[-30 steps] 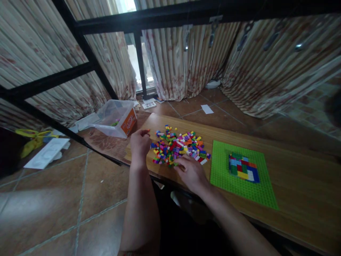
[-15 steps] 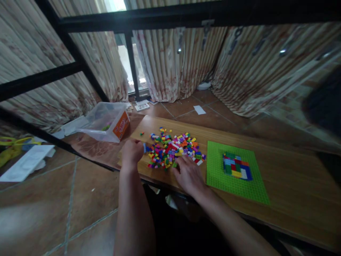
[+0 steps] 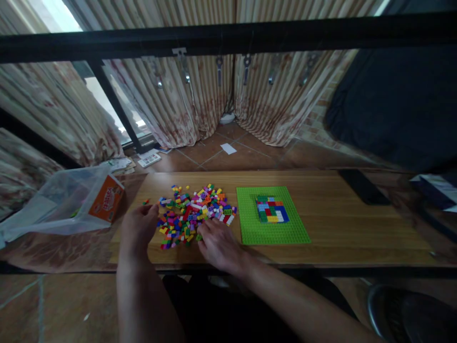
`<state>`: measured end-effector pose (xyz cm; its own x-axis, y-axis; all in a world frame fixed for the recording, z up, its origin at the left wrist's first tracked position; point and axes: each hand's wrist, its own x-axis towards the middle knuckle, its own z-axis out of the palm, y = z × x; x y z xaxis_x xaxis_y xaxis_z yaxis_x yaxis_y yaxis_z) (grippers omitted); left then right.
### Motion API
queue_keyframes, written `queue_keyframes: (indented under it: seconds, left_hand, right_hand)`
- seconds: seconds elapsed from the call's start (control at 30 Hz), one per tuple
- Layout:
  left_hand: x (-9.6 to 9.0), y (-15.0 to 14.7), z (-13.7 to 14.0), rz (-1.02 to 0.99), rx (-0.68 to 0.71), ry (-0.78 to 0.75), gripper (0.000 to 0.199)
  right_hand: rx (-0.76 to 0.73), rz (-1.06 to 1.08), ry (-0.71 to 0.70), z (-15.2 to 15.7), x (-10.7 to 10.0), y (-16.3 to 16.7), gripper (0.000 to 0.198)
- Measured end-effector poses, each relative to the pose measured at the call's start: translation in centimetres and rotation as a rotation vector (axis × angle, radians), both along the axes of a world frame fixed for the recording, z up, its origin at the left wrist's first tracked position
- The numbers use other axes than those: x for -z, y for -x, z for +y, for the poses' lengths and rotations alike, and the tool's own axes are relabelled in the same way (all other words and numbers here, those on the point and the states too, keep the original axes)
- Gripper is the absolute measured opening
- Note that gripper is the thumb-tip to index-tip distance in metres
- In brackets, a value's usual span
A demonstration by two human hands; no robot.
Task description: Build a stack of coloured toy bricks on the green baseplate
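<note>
A heap of small colourful toy bricks lies on the wooden tabletop between my hands. My left hand is at the heap's left edge, fingers curled together; whatever is in them is hidden. At the near right side of the heap, my right hand is closed, with a green brick at its thumb and fingertips. To its right lies a green baseplate carrying a low, multicoloured block of joined bricks, with red, white, yellow and blue among them.
A clear plastic bin with an orange label stands left of the heap. A dark flat object lies on the table's far right part. Across the upper view runs a black metal bar with hooks, before striped curtains.
The view has swung to the right and levelled, bringing the table's right part and the dark flat object into sight. Both hands stay beside the brick heap.
</note>
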<state>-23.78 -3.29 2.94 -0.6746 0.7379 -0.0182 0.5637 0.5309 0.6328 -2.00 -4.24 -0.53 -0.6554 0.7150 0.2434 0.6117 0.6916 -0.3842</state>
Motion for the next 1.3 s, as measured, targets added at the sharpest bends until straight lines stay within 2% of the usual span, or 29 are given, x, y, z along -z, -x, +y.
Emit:
queue_keyframes:
  seconds: [0.17, 0.3, 0.53, 0.63, 0.73, 0.8, 1.0, 1.3]
  left_hand:
    - [-0.5, -1.8, 0.8, -0.048, 0.061, -0.019, 0.035]
    - [-0.5, -2.9, 1.2, -0.051, 0.12, -0.035, 0.034]
    - [-0.1, -2.9, 0.9, 0.008, 0.092, -0.019, 0.033]
    - [0.0, -2.8, 0.8, -0.033, 0.115, -0.005, 0.031]
    - [-0.1, -3.4, 0.8, -0.059, 0.213, 0.046, 0.026]
    - [-0.1, -4.0, 0.9, 0.003, 0.263, 0.108, 0.021]
    - [-0.5, -6.0, 1.4, 0.244, 0.297, 0.3, 0.015]
    - [-0.7, -6.9, 1.8, 0.267, 0.286, 0.413, 0.019]
  right_hand:
    - [0.069, 0.144, 0.053, 0.9, -0.7, -1.0, 0.022]
    - [0.095, 0.184, 0.12, 1.5, -1.2, -2.5, 0.021]
    - [0.146, 0.055, 0.097, 2.2, -0.2, -3.1, 0.025]
    - [0.169, 0.029, 0.087, 2.7, 0.0, -2.8, 0.021]
    - [0.213, 0.016, 0.079, 3.1, 0.0, -2.7, 0.022]
    - [0.25, 0.021, 0.079, 3.4, 0.0, -2.7, 0.024]
    - [0.275, 0.083, 0.111, 3.7, 0.1, -3.1, 0.02]
    - [0.249, 0.164, 0.168, 3.9, -0.1, -3.5, 0.019]
